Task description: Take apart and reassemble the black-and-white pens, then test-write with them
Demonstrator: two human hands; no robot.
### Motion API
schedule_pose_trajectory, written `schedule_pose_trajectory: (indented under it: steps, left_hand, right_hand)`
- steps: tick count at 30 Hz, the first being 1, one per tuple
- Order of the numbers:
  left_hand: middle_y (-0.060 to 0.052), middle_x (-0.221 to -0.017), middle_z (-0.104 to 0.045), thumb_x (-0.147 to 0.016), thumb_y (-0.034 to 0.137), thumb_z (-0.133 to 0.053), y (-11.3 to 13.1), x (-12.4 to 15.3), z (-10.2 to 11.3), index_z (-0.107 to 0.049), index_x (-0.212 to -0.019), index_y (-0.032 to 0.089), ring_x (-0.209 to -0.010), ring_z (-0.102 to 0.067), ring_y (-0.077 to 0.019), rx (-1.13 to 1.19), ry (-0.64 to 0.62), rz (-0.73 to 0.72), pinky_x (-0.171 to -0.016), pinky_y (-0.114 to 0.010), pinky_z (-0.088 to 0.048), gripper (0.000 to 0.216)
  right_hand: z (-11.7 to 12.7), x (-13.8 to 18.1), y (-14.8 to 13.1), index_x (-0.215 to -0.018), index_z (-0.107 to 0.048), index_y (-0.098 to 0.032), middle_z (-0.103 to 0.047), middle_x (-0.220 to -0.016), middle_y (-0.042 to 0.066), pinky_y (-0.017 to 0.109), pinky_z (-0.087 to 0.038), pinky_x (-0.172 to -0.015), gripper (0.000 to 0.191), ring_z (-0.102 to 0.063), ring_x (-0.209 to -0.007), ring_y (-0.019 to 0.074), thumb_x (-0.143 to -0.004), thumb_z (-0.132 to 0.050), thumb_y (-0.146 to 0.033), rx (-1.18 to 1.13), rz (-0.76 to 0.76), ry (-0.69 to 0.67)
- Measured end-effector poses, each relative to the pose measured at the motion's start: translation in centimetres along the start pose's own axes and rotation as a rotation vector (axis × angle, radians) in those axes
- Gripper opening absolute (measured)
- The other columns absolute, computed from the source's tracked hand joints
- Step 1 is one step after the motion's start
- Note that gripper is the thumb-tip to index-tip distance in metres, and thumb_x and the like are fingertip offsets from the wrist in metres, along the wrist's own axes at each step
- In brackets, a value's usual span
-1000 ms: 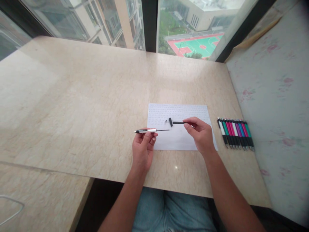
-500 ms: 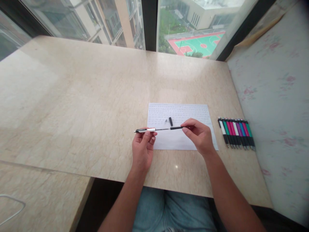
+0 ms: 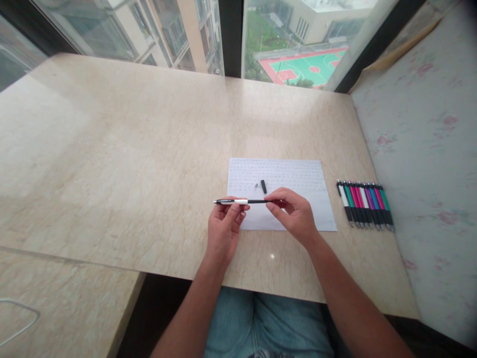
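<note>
Between finger and thumb, my left hand (image 3: 224,226) grips a white pen barrel (image 3: 241,202) with a black clip, lying level with its clip end to the left. My right hand (image 3: 294,214) pinches a black pen refill (image 3: 256,201), whose left part enters the barrel's right end. Its right end is hidden in my fingers. Beyond the hands, a short black tapered pen grip (image 3: 263,186) rests on the written sheet of paper (image 3: 286,171). Left of the grip lies a tiny dark piece (image 3: 256,185), too small to make out.
To the right, a row of several coloured pens (image 3: 365,205) with black grips lies by the flowered wall (image 3: 425,149). The marble-look table (image 3: 130,149) reaches back to the window. At lower left, a white cable (image 3: 30,323) rests on a lower surface.
My right hand has moved left with the black refill, closing the gap to the white barrel; the thin rod between them no longer shows. My left hand has shifted slightly right.
</note>
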State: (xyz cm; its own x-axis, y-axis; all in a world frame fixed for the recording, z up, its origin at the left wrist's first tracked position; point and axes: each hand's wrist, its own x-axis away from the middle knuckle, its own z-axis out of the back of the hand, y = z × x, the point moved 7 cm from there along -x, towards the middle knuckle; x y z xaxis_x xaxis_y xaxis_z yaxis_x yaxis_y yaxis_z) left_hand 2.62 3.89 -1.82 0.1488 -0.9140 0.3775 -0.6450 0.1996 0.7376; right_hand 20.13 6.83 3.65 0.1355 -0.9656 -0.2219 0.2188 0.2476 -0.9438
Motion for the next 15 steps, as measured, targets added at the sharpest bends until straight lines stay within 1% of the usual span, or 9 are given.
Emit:
schedule_pose_trajectory:
  steps: [10,12,15]
  left_hand:
    - [-0.003,-0.094,-0.073,-0.076,0.025,-0.08,-0.09,0.06,-0.24,-0.066,-0.093,0.018,-0.079,-0.071,-0.0109,-0.023,-0.014,0.007,-0.071,-0.019,-0.052,0.023]
    - [-0.003,-0.094,-0.074,-0.075,0.025,-0.081,-0.08,0.09,-0.24,-0.066,-0.093,0.019,-0.08,-0.071,-0.011,-0.026,-0.014,0.015,-0.07,-0.019,-0.052,0.024]
    - [-0.003,-0.093,-0.074,-0.075,0.025,-0.081,-0.03,0.17,-0.31,-0.066,-0.092,0.019,-0.079,-0.071,-0.0116,-0.032,-0.02,0.023,-0.07,-0.02,-0.053,0.024]
  right_hand:
    - [0.07,-0.06,0.13,-0.091,-0.071,-0.024,-0.067,-0.081,0.002,0.029,-0.048,-0.06,0.008,-0.061,-0.074,0.0157,-0.088,-0.066,-0.029,0.067,0.004,0.004]
    - [0.02,-0.09,0.14,-0.087,-0.069,-0.023,-0.066,-0.078,0.002,0.028,-0.047,-0.059,0.009,-0.059,-0.071,0.015,-0.089,-0.065,-0.031,0.093,0.013,0.008]
    - [0.0,-0.02,0.05,-0.075,-0.064,-0.022,-0.06,-0.069,0.0,0.028,-0.043,-0.057,0.02,-0.053,-0.063,0.0133,-0.091,-0.063,-0.035,0.157,0.047,0.018]
